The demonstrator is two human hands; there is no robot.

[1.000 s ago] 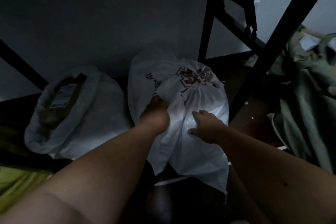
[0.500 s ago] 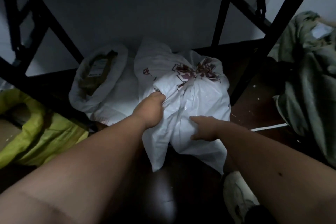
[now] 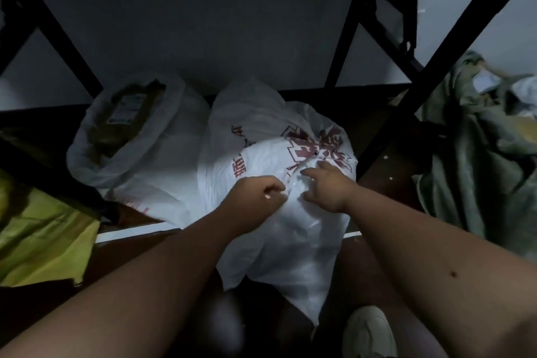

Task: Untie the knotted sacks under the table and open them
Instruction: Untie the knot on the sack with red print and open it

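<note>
A white sack with red print [image 3: 261,154] lies on the dark floor under the table, its gathered neck pointing toward me. My left hand [image 3: 258,195] has its fingers curled and pinches the sack's fabric at the gathered part. Just to its right, my right hand [image 3: 325,186] lies on the same gathered spot with fingers spread and bent into the plastic. The knot itself is hidden between my hands. A second white sack [image 3: 136,139] stands to the left with its mouth open, showing brown packaging inside.
Black table legs and braces [image 3: 453,38] cross on the right and left. A yellow-green sack [image 3: 43,235] lies at the far left. A grey-green sack [image 3: 479,154] slumps at the right. A white shoe [image 3: 369,331] shows at the bottom.
My view has shifted right and lower. My left hand moved right toward the middle of the sack; my right hand rose up to the gathered spot. The two hands now sit close together.
</note>
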